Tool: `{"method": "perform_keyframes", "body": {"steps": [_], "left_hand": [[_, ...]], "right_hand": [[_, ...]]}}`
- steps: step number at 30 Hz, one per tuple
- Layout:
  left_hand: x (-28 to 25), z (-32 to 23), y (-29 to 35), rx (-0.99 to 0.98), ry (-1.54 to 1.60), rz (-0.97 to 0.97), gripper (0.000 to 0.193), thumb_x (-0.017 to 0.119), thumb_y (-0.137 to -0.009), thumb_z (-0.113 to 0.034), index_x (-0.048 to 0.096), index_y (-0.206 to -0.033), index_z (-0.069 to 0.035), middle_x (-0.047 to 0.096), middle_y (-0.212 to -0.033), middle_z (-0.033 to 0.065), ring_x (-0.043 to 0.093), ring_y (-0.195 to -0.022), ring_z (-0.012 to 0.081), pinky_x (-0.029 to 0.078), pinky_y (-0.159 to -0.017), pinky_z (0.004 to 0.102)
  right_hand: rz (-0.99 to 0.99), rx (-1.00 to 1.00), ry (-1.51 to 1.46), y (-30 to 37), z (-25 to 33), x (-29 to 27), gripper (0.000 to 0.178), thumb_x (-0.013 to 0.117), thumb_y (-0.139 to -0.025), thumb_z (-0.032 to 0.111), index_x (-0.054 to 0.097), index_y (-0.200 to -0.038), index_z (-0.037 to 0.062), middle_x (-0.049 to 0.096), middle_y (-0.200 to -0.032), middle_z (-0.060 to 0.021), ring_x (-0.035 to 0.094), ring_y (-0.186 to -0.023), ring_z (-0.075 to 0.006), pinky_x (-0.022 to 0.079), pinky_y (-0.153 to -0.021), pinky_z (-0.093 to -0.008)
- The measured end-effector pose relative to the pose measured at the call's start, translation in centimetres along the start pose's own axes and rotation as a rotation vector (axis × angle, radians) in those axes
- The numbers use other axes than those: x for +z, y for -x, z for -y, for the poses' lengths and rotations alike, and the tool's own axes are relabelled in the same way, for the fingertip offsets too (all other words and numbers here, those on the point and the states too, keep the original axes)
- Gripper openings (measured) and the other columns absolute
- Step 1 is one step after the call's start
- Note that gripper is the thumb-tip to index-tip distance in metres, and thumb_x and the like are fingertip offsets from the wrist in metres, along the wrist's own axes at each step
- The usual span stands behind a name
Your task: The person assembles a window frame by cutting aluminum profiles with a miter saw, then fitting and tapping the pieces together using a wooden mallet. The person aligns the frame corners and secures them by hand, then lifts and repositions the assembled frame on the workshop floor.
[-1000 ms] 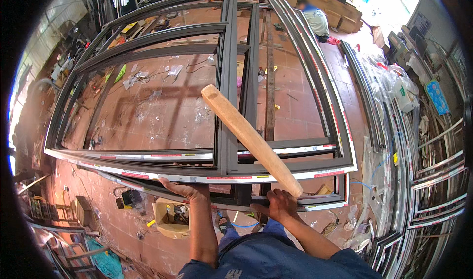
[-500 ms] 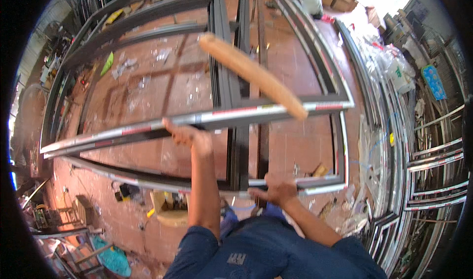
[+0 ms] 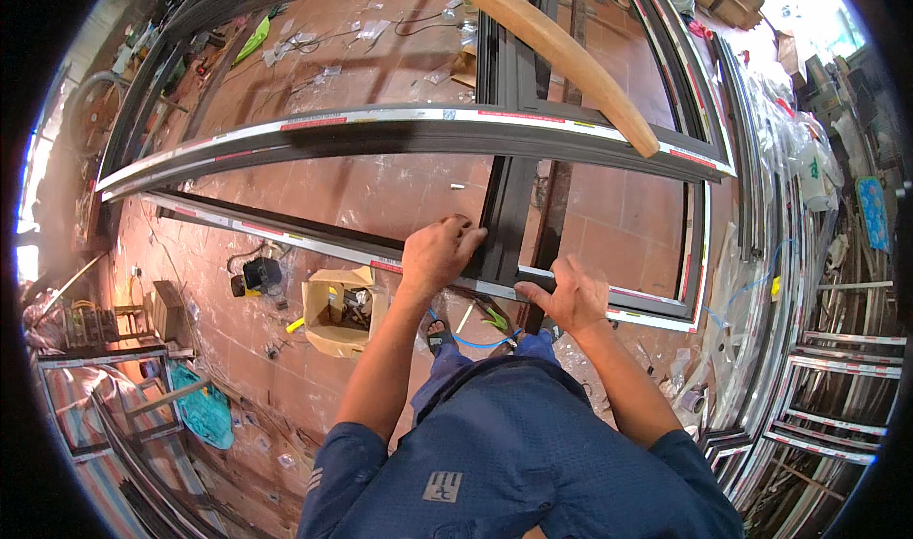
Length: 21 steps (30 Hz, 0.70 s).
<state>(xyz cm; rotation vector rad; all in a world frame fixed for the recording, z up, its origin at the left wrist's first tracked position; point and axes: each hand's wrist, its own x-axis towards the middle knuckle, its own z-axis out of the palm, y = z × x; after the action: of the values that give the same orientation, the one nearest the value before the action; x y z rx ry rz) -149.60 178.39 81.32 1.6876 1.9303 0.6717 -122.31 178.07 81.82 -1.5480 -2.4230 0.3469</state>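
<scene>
A large dark metal frame (image 3: 506,217) with crossbars lies in front of me, its edges covered in white and red protective strip. My left hand (image 3: 439,255) is closed at the joint of the near rail and the crossbar, fingers curled over the profile. Just to its right, my right hand (image 3: 576,290) grips the near rail, thumb pointing left; some of its fingers are hidden. A long loose-looking dark rail (image 3: 380,139) crosses above both hands. On its right part rests a curved wooden bar (image 3: 566,63), touched by neither hand.
An open cardboard box (image 3: 319,334) with small items stands on the tiled floor, beside a black and yellow tool (image 3: 259,275). More metal profiles (image 3: 761,349) line the right side. A teal bag (image 3: 202,408) lies at lower left, near another frame (image 3: 57,415).
My left hand has left the far rail and come down to the near rail's crossbar joint. My right hand stays on the near rail. The view has shifted, with the wooden bar still on the frame.
</scene>
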Motion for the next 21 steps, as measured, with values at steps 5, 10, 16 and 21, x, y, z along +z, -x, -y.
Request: {"method": "perform_keyframes", "body": {"steps": [5,10,16,21], "left_hand": [[0.0,-0.5,0.1,-0.015,-0.131,-0.018,0.048,0.068,-0.102,-0.051,0.077,-0.111,-0.005,0.079,-0.093,0.0206,0.077,-0.092,0.0412,0.060,-0.080,0.0500],[-0.2,-0.3,0.2,0.003,-0.121,0.005,0.057,0.063,-0.102,-0.059,0.078,-0.110,-0.004,0.078,-0.094,0.0221,0.077,-0.090,0.0425,0.060,-0.079,0.0519],[0.3,-0.3,-0.2,-0.039,-0.076,0.031,0.076,0.065,-0.096,-0.070,0.074,-0.123,0.000,0.078,-0.098,0.0263,0.077,-0.096,0.0429,0.060,-0.083,0.0520],[3.2,-2.6,-3.7,-0.179,0.005,0.164,0.119,0.079,-0.075,-0.081,0.052,-0.144,0.012,0.069,-0.127,0.0377,0.072,-0.117,0.0454,0.058,-0.100,0.0500]], "right_hand": [[-0.149,-0.114,0.170,0.3,0.0,0.6,0.078,0.061,-0.087,0.086,0.064,-0.078,0.0091,0.067,-0.084,-0.0113,0.067,-0.067,-0.0337,0.048,-0.060,-0.0465],[-0.217,-0.135,0.162,0.4,0.1,0.9,0.077,0.061,-0.089,0.085,0.061,-0.075,0.0094,0.065,-0.074,-0.0122,0.065,-0.060,-0.0337,0.048,-0.060,-0.0465],[0.024,-0.037,0.110,0.0,-0.1,0.2,0.079,0.057,-0.090,0.086,0.063,-0.082,0.0074,0.072,-0.080,-0.0169,0.073,-0.070,-0.0381,0.056,-0.067,-0.0524],[0.224,0.004,0.091,-0.8,0.0,-1.0,0.083,0.051,-0.093,0.087,0.069,-0.099,0.0056,0.076,-0.089,-0.0210,0.077,-0.090,-0.0445,0.060,-0.078,-0.0565]]}}
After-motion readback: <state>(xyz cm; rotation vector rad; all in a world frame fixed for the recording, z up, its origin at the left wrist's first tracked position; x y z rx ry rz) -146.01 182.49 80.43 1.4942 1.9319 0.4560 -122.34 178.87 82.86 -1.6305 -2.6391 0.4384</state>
